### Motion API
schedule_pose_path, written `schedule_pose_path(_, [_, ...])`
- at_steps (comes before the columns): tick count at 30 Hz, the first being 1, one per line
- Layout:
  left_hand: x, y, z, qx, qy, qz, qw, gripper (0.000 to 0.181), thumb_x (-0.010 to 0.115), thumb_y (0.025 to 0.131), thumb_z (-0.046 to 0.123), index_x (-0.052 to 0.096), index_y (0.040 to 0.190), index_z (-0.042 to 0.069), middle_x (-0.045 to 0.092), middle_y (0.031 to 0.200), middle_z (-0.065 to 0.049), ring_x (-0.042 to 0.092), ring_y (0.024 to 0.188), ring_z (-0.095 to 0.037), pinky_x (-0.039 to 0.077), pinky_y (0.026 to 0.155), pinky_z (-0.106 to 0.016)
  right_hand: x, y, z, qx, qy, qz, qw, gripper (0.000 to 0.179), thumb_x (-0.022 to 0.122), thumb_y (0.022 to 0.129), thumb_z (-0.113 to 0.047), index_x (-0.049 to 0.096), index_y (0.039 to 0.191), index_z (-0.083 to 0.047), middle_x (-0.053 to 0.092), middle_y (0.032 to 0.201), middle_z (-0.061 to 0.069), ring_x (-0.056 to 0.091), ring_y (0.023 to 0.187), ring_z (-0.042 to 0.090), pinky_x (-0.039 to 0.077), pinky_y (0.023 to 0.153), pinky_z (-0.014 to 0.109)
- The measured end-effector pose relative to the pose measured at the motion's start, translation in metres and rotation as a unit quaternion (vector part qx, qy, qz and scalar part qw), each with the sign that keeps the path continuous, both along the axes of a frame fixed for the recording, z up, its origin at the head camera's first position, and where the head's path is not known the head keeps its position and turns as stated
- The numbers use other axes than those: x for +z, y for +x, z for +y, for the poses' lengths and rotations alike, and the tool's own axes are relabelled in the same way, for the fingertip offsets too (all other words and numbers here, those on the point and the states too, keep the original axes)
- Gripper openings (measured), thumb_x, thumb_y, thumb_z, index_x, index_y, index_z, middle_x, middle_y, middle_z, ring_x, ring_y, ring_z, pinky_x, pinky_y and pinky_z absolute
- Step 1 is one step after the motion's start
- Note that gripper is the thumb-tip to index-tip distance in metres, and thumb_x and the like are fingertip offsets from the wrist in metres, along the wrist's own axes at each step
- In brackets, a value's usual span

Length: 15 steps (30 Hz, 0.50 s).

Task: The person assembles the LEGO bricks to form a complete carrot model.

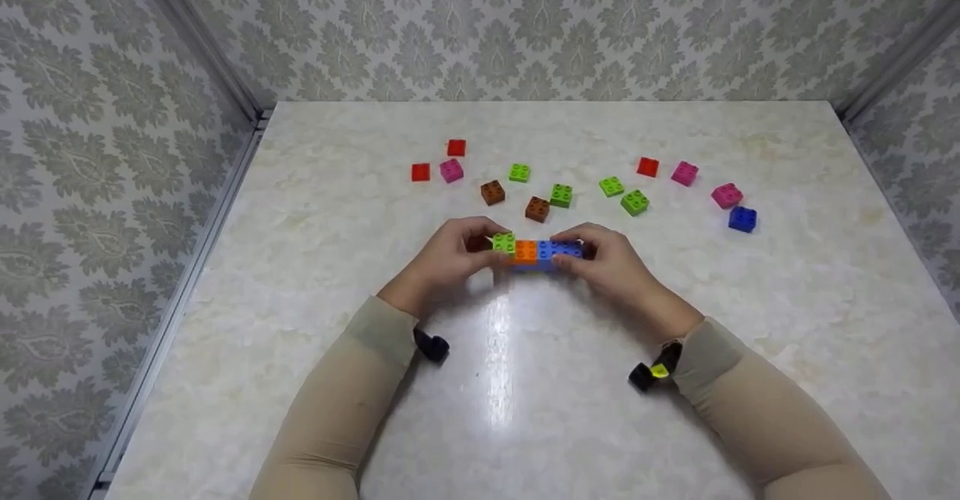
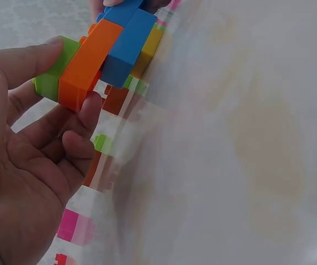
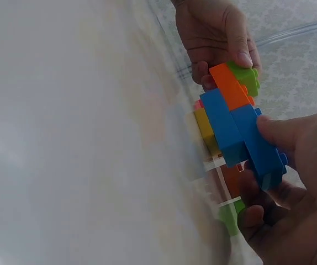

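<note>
My left hand pinched the green end and my right hand the blue end of the brick assembly, well inside the far edge of the table. I judged level, even pressing best.

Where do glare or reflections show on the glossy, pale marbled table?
Head view: a bright vertical streak on the table, nearer the camera than the multicoloured, joined plastic bricks; left wrist view: a blurry mirror image beside the pink, block-shaped plastic brick; right wrist view: soft pale patches near the image's left edge.
</note>
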<state>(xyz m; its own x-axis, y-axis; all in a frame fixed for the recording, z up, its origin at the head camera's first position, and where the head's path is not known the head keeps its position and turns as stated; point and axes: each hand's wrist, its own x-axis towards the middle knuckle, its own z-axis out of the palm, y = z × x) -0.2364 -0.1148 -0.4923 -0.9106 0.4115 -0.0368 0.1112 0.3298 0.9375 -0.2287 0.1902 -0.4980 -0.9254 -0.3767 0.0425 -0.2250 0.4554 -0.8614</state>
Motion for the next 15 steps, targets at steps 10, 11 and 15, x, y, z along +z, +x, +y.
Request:
schedule_pose_path(10, [-0.002, -0.001, 0.001, 0.003, 0.022, -0.015, 0.9996, 0.026, 0.084, 0.102, 0.016, 0.084, 0.128, 0.019, 0.082, 0.125, -0.003, 0.069, 0.11, -0.024, 0.058, 0.106, -0.033, -0.004, -0.018, 0.022, -0.162, -0.066, 0.059, 0.9828, 0.031, 0.068, 0.114, -0.025, 0.081, 0.134, -0.004, 0.078, 0.13, 0.013, 0.06, 0.11, 0.019, 0.048, 0.091, 0.022])
schedule_pose_path(11, [-0.002, -0.001, 0.0, 0.005, 0.026, -0.02, 0.9994, 0.026, 0.085, 0.101, 0.017, 0.084, 0.127, 0.02, 0.082, 0.125, -0.002, 0.069, 0.11, -0.024, 0.057, 0.106, -0.033, -0.004, -0.022, 0.025, -0.186, -0.069, 0.07, 0.9777, 0.03, 0.069, 0.114, -0.022, 0.081, 0.134, -0.003, 0.076, 0.131, 0.014, 0.06, 0.111, 0.02, 0.048, 0.092, 0.023])
schedule_pose_path(15, [-0.005, -0.001, -0.001, 0.007, 0.029, -0.017, 0.9994, 0.026, 0.086, 0.101, 0.021, 0.083, 0.127, 0.023, 0.08, 0.123, -0.002, 0.066, 0.108, -0.024, 0.056, 0.102, -0.034, -0.007, -0.035, 0.042, -0.248, -0.035, 0.099, 0.9631, 0.031, 0.073, 0.109, -0.016, 0.079, 0.137, -0.002, 0.069, 0.138, 0.017, 0.058, 0.123, 0.027, 0.045, 0.103, 0.032])
